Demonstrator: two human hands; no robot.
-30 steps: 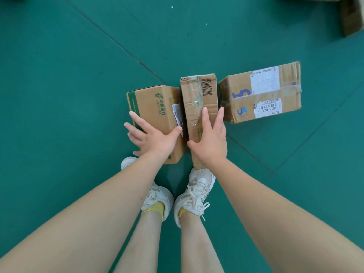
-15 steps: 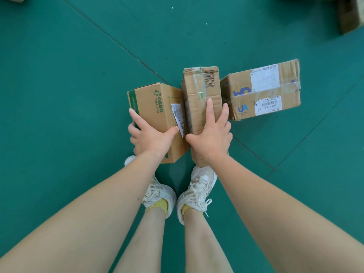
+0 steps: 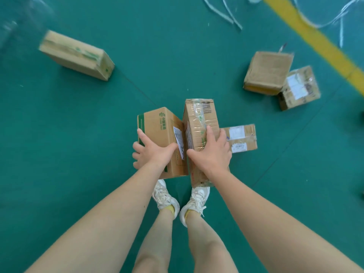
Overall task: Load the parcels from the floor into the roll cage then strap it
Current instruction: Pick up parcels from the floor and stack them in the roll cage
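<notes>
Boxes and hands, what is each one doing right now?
Green box: held up off the floor.
Taped box: held up, beside it.
Left hand: grips green box.
Right hand: grips taped box.
Label box: lying on floor.
Far box: on floor, blurred.
Brown box: on floor.
Wrapped box: on floor beside it.
Straps: loose on floor.

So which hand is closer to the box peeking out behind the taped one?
Right. The right hand grips the taped box close by that floor box; the left hand grips the green-printed box, farther off.
</notes>
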